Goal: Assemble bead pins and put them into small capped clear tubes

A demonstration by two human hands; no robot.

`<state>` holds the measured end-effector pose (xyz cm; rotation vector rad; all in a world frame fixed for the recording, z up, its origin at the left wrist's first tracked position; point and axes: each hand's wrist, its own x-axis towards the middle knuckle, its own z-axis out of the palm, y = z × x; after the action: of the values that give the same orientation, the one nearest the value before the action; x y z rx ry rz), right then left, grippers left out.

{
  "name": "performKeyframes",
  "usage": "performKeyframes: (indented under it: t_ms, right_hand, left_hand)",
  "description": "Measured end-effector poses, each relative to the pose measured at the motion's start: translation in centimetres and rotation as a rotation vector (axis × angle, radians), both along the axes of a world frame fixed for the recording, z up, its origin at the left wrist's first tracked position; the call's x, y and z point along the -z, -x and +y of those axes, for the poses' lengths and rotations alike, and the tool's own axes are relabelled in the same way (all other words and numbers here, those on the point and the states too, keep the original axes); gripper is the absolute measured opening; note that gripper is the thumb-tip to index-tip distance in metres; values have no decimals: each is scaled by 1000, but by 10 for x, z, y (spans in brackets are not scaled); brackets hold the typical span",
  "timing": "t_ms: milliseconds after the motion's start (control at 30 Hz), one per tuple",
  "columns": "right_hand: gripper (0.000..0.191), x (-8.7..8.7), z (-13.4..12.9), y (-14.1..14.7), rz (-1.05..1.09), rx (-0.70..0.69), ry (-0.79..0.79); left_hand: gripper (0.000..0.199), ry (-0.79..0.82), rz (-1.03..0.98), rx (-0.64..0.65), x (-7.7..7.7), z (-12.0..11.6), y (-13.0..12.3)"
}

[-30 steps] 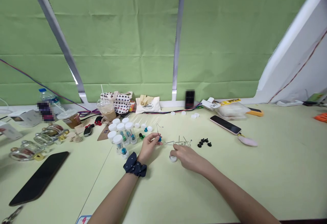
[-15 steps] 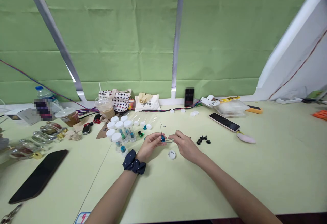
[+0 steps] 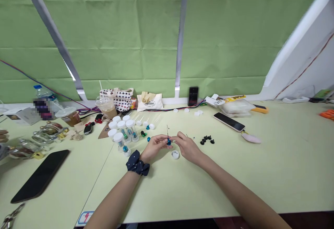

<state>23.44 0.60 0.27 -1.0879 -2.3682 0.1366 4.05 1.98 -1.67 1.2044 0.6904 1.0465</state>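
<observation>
My left hand point(image 3: 156, 146), with a dark dotted scrunchie point(image 3: 137, 163) at the wrist, pinches a small shiny blue piece point(image 3: 169, 142). A thin dark wire point(image 3: 167, 131) with a bent end rises from it. My right hand point(image 3: 188, 147) is closed, its fingertips right beside the blue piece; whatever is in them is mostly hidden. Below the hands lies a white round cap point(image 3: 175, 155), hollow side up, with tiny bits inside. To the left stand several clear tubes with white lids point(image 3: 122, 125), some with blue or green pieces in them.
Several black knob-like pieces point(image 3: 207, 139) lie right of my hands, with a phone point(image 3: 229, 121) beyond. Drink cups point(image 3: 106, 108) and a white pouch point(image 3: 149, 103) stand at the back. Another phone point(image 3: 40, 176) lies at left; another person's fingers point(image 3: 3, 135) show at the left edge.
My right hand has moved slightly left, closing in on the blue piece; the thin metal bit seen between the hands is now mostly covered. Another person's fingers have appeared at the left edge.
</observation>
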Motion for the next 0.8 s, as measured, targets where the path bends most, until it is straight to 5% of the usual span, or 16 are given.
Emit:
performKeyframes:
  t_ms: [800]
  right_hand:
    - [26,4,11,-6,385,-148,298]
  left_hand:
    - [30,-100,94,-129,1,1,0]
